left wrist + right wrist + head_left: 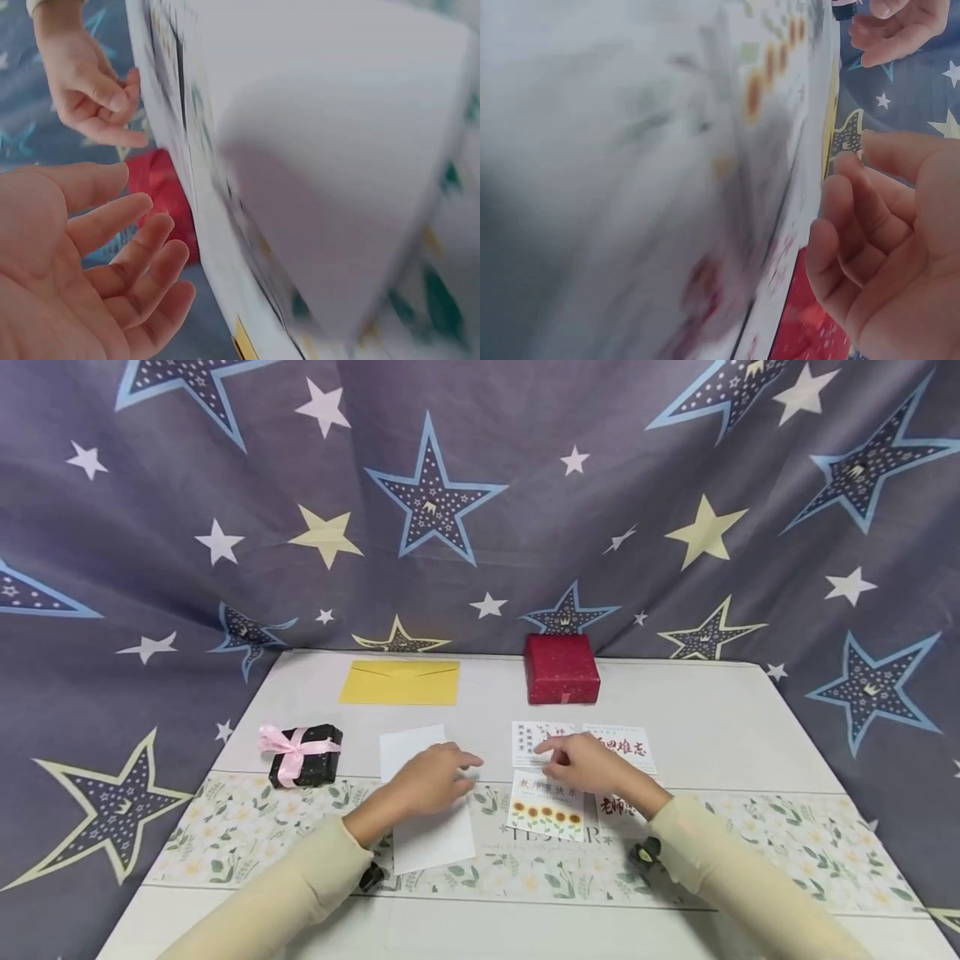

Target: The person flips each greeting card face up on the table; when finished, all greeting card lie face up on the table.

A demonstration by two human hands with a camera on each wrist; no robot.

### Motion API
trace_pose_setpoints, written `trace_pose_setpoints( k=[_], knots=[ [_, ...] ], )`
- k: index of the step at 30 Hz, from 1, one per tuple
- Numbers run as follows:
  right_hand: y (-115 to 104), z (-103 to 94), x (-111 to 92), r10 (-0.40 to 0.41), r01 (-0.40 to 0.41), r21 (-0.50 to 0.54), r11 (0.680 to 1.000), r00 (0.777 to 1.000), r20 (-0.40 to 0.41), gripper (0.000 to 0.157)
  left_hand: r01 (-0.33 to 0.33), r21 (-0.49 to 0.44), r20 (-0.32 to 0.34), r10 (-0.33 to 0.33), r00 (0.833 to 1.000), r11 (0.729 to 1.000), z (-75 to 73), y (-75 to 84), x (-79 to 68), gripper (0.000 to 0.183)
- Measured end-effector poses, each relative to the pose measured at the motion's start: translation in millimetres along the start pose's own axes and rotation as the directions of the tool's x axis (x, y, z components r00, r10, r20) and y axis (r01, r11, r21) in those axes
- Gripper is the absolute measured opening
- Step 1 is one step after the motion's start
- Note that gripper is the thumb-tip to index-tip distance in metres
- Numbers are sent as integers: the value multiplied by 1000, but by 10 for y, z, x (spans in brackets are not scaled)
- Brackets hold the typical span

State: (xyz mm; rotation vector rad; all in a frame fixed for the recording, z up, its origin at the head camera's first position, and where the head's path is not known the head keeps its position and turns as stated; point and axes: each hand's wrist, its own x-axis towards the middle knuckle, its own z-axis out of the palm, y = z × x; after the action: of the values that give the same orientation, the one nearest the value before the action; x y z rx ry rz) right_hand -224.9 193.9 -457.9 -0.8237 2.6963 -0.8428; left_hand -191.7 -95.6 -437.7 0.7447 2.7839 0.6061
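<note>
My left hand (431,777) hovers over a blank white sheet of paper (431,835), fingers loosely bent and holding nothing. In the left wrist view that hand (97,262) shows its palm, with the fingers apart. My right hand (588,764) is above a group of white printed cards, one with a row of sunflowers (546,810). Behind its fingers lies a card with dark and red writing (528,743), partly covered. Another card with red writing (630,747) lies to the right. Relaxed, half-curled fingers with nothing between them show on the right hand (892,240) in the right wrist view.
A yellow envelope (400,682) lies at the back left of the table. The dark red box (561,668) stands at the back right. On the left sits a black box (322,760) tied with a pink ribbon. A star-patterned curtain (480,585) hangs behind the table.
</note>
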Motion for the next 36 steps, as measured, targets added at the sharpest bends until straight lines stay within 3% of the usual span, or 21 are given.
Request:
trace_pose_setpoints(
  k=[7, 15, 23, 30, 36],
  knots=[
    [-170, 80, 405, -34, 35, 45, 998, 999, -15, 36, 107, 65, -71, -103, 992, 992, -148, -437, -165, 36],
    [-327, 253, 788, -5, 4, 116, 993, 1000, 11, 39, 183, 197, -161, -152, 975, 963, -125, -829, -339, 37],
    [-427, 399, 1088, -26, 21, 131, 991, 999, 33, 43, 193, 221, -147, -163, 976, 956, -66, -924, -380, 43],
    [-475, 486, 1229, 2, -8, 65, 998, 996, 93, 50, 220, 232, -148, -190, 971, 948, -44, -950, -396, 44],
    [-527, 522, 1329, -17, 14, 24, 1000, 995, 101, 52, 218, 264, -165, -179, 970, 939, -62, -953, -402, 40]
  ],
)
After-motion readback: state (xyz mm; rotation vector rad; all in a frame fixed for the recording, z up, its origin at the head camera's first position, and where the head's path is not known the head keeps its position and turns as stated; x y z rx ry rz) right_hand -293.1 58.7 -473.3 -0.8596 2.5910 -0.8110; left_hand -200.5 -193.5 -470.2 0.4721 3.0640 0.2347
